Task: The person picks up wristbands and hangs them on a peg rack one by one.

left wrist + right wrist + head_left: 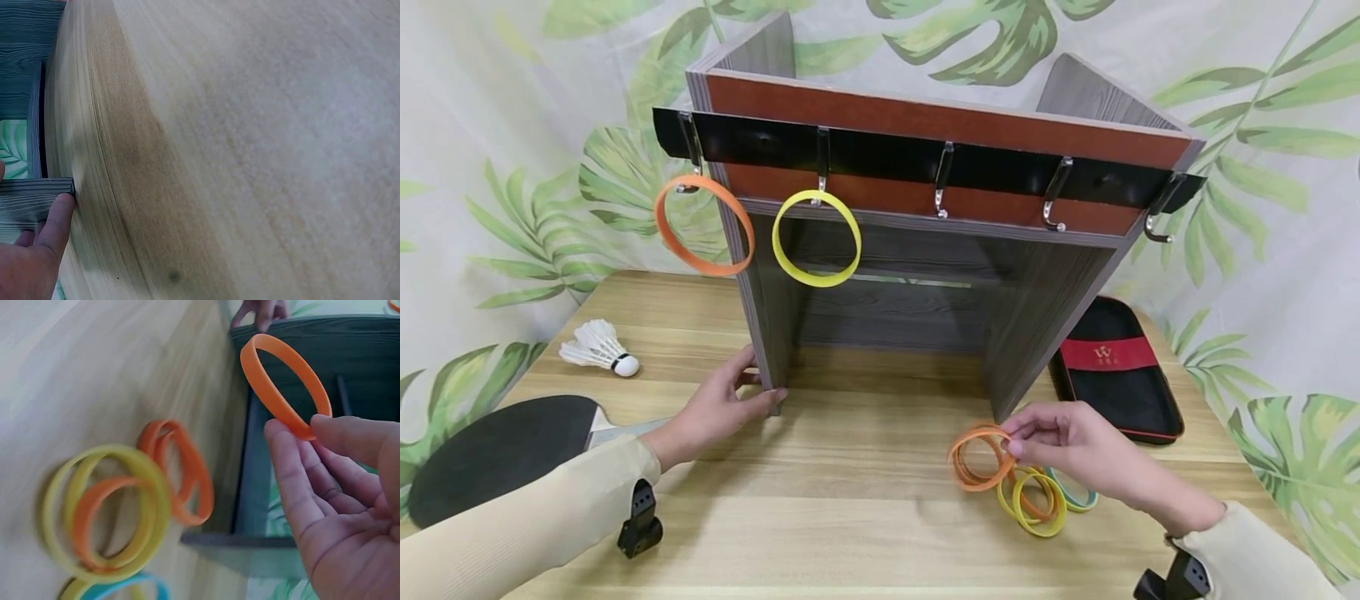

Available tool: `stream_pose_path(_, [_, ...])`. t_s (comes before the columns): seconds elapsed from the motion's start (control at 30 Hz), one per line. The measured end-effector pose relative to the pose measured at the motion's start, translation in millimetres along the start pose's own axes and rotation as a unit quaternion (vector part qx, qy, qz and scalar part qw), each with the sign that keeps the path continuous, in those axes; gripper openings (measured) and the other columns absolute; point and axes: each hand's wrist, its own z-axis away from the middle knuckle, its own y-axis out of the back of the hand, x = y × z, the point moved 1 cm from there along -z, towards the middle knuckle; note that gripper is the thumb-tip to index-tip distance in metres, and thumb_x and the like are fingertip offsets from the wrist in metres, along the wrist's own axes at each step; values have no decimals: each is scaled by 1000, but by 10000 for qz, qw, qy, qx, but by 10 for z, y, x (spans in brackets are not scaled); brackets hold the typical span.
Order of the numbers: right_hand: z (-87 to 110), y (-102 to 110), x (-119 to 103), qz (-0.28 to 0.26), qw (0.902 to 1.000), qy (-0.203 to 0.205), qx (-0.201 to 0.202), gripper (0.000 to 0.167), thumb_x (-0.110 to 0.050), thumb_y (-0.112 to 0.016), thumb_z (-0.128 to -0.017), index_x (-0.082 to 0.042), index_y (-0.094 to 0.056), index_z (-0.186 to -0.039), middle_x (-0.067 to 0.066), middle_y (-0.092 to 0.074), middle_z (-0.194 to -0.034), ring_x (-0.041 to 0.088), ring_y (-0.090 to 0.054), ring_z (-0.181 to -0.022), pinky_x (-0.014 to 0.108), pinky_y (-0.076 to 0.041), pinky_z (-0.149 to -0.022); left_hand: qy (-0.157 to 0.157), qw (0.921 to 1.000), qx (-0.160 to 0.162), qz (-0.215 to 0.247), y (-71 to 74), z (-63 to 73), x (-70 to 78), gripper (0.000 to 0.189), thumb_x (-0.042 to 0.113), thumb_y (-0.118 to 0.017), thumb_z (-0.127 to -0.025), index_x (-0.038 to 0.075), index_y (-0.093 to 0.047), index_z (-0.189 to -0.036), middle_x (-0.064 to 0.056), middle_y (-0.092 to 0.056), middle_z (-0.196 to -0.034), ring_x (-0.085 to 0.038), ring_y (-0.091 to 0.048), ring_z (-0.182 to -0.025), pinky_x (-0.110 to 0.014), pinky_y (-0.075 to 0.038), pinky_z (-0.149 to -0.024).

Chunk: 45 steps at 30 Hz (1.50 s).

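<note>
My left hand grips the lower front edge of the left side panel of a grey wooden rack, thumb in front and fingers behind. My right hand pinches an orange silicone wristband between thumb and fingertips, just above the table. Below it lie more orange wristbands, yellow wristbands and a teal one, overlapping. An orange wristband hangs from the leftmost hook of the rack's black hook strip. A yellow wristband hangs on the hook beside it.
On the left of the wooden table lie a shuttlecock and a black table tennis bat. The bat's handle passes beneath my left forearm. A black case with a red band sits behind my right hand, beside the rack.
</note>
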Motion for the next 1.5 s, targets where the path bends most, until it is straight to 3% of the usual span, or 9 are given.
stream_pose_path(0.27, [-213, -14, -413, -365, 9981, 13, 497, 28, -14, -71, -101, 3, -67, -122, 2, -79, -103, 13, -77, -93, 28, -64, -86, -108, 9999, 28, -67, 6, 3, 26, 66, 11, -69, -100, 8, -39, -158, -23, -54, -150, -43, -60, -125, -23, -57, -83])
stream_pose_path(0.43, [-290, -27, -729, -1055, 9911, 407, 704, 23, -8, -70, -100, 2, -66, -120, 2, -81, -107, 15, -78, -97, 31, -64, -89, -122, 9999, 20, -7, -3, 11, 22, 66, 10, -70, -100, 8, -39, -159, -24, -52, -152, -44, -60, -125, -23, -57, -82])
stream_pose_path(0.7, [-341, -92, -1175, -2080, 9585, 1617, 1092, 18, 8, -63, -99, -4, -67, -112, 5, -79, -108, 19, -78, -105, 34, -63, -93, -178, 9998, 42, 58, -12, -6, 6, 64, 9, -70, -99, 6, -42, -157, -25, -55, -147, -44, -61, -124, -23, -59, -81])
stream_pose_path(0.83, [-392, -119, -1314, -2505, 9387, 1952, 1344, 21, 10, -61, -100, -5, -67, -113, 7, -79, -110, 19, -77, -106, 33, -62, -94, -160, 9998, 44, 142, -9, 1, -8, 64, 8, -71, -99, 6, -42, -156, -26, -56, -145, -44, -61, -123, -24, -60, -79])
stream_pose_path(0.93, [-433, -129, -1386, -2626, 9291, 2103, 1534, 19, 9, -60, -100, -3, -65, -114, 8, -79, -111, 23, -77, -108, 33, -62, -95, -185, 9997, 41, 140, -1, 5, -10, 63, 7, -71, -98, 4, -43, -155, -27, -56, -146, -44, -62, -122, -24, -59, -78])
stream_pose_path(1.2, [-531, -165, -1474, -2759, 9188, 1817, 2159, 16, 5, -63, -101, -6, -64, -111, 4, -78, -109, 17, -77, -106, 33, -61, -97, -162, 9998, 43, 93, 1, 8, -24, 62, 9, -71, -99, 5, -44, -155, -26, -55, -147, -45, -61, -123, -25, -60, -79])
stream_pose_path(1.5, [-664, -218, -1435, -2850, 9235, 1543, 2051, 15, 5, -62, -101, -6, -62, -111, 2, -79, -107, 15, -77, -103, 32, -61, -97, -56, 9998, 43, 177, 1, -7, -44, 64, 7, -71, -98, 6, -43, -156, -27, -58, -140, -46, -61, -123, -25, -60, -78])
